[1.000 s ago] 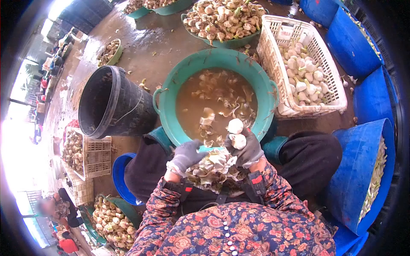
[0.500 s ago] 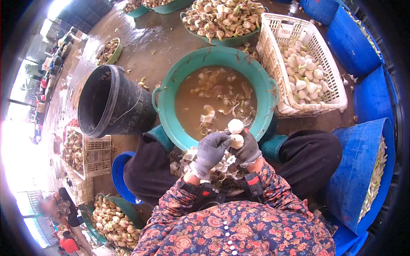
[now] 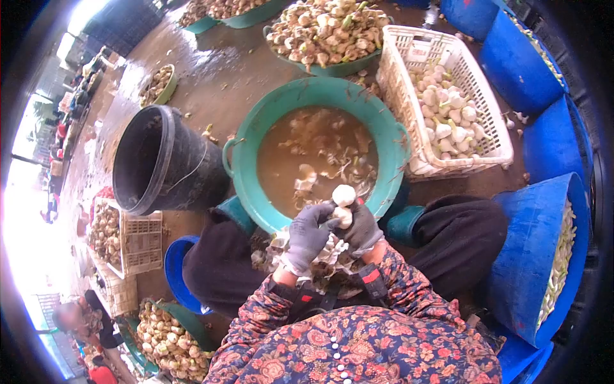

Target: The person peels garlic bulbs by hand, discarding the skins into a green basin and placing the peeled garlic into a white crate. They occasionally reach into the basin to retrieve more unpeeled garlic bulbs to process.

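Note:
Two white garlic bulbs, an upper one point(image 3: 344, 194) and a lower one point(image 3: 343, 217), sit one above the other at the near rim of the green tub point(image 3: 245, 128). My right hand point(image 3: 362, 229), in a grey glove, is closed around them from the right. From the left, my gloved left hand point(image 3: 309, 233) is curled, with thumb and fingertips against the lower bulb; whether a bit of skin is pinched there is hidden. Loose garlic skins point(image 3: 329, 259) lie in my lap below both hands. Brown water with floating skins point(image 3: 307, 176) fills the tub.
Right of the tub stands a white crate point(image 3: 430, 168) of cleaned garlic. A black bucket point(image 3: 192, 169) leans at the left. Behind is a heaped basin of garlic point(image 3: 326, 38). Blue barrels point(image 3: 527, 237) line the right. Another person point(image 3: 89, 320) is at lower left.
The view has shifted slightly, so most things sit a little further left. My left hand has rolled, its thumb now showing against the lower bulb. Both bulbs remain in my right hand.

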`<state>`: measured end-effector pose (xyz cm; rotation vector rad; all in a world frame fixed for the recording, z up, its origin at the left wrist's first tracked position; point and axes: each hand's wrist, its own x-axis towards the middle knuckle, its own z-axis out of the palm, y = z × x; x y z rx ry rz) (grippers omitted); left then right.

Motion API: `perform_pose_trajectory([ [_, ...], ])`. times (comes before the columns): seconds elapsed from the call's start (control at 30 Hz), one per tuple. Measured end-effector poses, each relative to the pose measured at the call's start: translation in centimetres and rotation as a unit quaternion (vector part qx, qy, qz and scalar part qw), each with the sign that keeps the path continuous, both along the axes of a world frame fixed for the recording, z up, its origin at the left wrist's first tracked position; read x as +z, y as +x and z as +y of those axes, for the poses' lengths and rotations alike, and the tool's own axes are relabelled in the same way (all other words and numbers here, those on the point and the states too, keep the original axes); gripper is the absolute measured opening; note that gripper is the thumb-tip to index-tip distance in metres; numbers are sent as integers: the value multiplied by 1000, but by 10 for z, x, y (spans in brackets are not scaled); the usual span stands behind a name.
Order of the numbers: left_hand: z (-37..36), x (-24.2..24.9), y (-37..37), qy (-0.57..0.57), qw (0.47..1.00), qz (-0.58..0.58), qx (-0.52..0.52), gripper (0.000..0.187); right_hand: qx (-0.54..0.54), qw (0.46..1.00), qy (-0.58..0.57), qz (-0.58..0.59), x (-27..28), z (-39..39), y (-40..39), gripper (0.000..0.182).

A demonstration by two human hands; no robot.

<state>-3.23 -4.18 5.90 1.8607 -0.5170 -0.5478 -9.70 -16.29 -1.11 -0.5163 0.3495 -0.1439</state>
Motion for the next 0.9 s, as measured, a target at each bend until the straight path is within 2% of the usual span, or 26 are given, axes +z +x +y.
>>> perform_pose_trajectory([
  [0.03,-4,-4,-1,-5,999,38,10,21,-33,964,-260,39,-1,6,-3,43],
  [0.07,-3,-6,-2,60,995,-77,-22,14,-25,954,-297,45,-2,5,-5,47],
  [0.1,-4,-2,-1,71,988,-115,-69,12,-46,935,-343,70,0,6,-8,47],
  [0.17,-2,-1,-8,54,983,-69,-162,12,-53,971,-217,80,-10,4,-7,32],
  [0.2,0,5,-13,117,969,-45,-211,15,-67,986,-110,107,5,3,-6,25],
  [0.23,2,5,-10,120,970,-44,-208,15,-73,989,-39,119,10,2,-4,24],
  [0.3,6,7,5,220,940,2,-260,22,-95,983,87,131,19,-11,-3,25],
  [0.37,18,-17,29,240,949,-22,-204,37,-139,958,221,117,37,-39,-1,27],
  [0.4,20,-20,44,269,950,-17,-157,51,-129,964,233,11,45,-66,-1,36],
  [0.43,31,-45,60,262,959,-38,-104,55,-118,958,244,-94,55,-91,0,49],
  [0.5,40,-65,91,277,960,-12,-44,70,-278,904,300,-123,137,-117,2,54],
  [0.57,43,-98,111,323,945,-44,-3,76,-356,918,153,-85,154,-133,-2,59],
  [0.63,36,-129,121,348,937,-25,8,78,-297,953,50,-18,129,-141,-3,45],
  [0.7,23,-147,125,375,927,-1,17,80,-210,976,-9,65,75,-134,-3,39],
  [0.77,11,-161,122,304,937,148,-90,83,-172,926,-171,291,52,-104,7,36],
  [0.8,10,-196,119,205,922,301,-129,83,-122,902,-249,331,38,-96,11,40],
  [0.83,-1,-203,109,211,921,269,-186,76,-72,868,-325,367,24,-91,14,44],
  [0.87,-28,-126,92,310,851,365,-215,72,-52,845,-359,392,10,-88,20,44],
  [0.9,-10,-203,68,97,897,263,-341,78,-49,845,-357,394,4,-86,24,44],
])
